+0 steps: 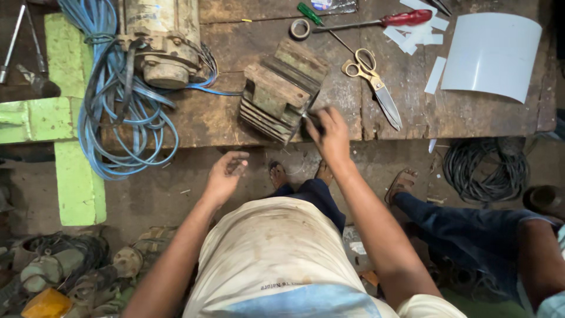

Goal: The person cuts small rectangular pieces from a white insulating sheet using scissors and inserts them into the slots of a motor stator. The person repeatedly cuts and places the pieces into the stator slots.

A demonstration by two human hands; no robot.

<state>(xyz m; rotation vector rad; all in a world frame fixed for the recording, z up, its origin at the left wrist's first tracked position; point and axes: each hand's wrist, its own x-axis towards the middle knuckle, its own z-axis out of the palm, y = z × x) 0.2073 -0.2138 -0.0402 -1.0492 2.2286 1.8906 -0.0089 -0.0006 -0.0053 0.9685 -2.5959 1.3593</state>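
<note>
I see my left hand (225, 175) loosely curled and empty over the floor, my right hand (329, 132) pinching the edge of the grimy finned metal motor housing (282, 91) at the worn wooden bench's (206, 121) lip. A tug could tip it off, or knock the gold-handled scissors (372, 82) beyond.

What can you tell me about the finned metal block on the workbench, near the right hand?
The finned metal block looks like a worn, dirty motor housing, brownish-grey with patches of greenish paint. Parallel ribs run along its sides, and flat raised plates sit on its top. It lies tilted, near the front edge of the wooden workbench, between the blue cable and the scissors. The right hand touches its lower right corner.
</note>
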